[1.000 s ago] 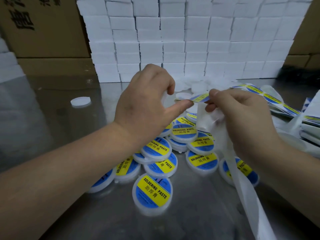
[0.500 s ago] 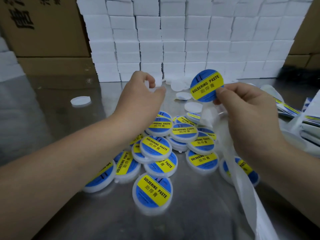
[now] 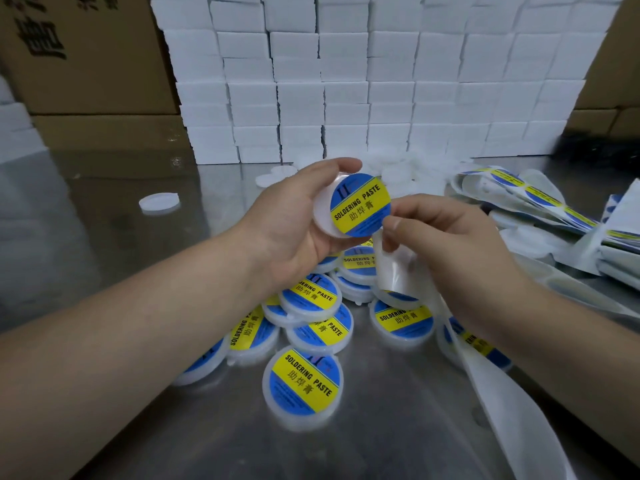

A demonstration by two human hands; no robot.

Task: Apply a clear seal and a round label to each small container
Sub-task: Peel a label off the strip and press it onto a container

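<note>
My left hand (image 3: pixel 294 230) grips a small white round container (image 3: pixel 323 216) at mid-frame, tilted toward me. My right hand (image 3: pixel 446 251) pinches the edge of a round blue and yellow "SOLDERING PASTE" label (image 3: pixel 360 205) that lies over the container's face, offset slightly to the right. The same hand also holds a white backing strip (image 3: pixel 512 403) that trails down to the lower right. Below my hands lies a pile of labelled containers (image 3: pixel 313 299), with one nearest me (image 3: pixel 302 382).
Unlabelled white containers (image 3: pixel 412 168) lie behind my hands, and a lone white lid (image 3: pixel 160 202) sits at the left. Label strips (image 3: pixel 540 199) are heaped at the right. A wall of white boxes (image 3: pixel 363 81) and cardboard cartons (image 3: pixel 86 53) close off the back of the steel table (image 3: pixel 104 220).
My right hand peeled the label off the strip, then brought it down. My left hand fetched a white container from the back and holds it under the label.
</note>
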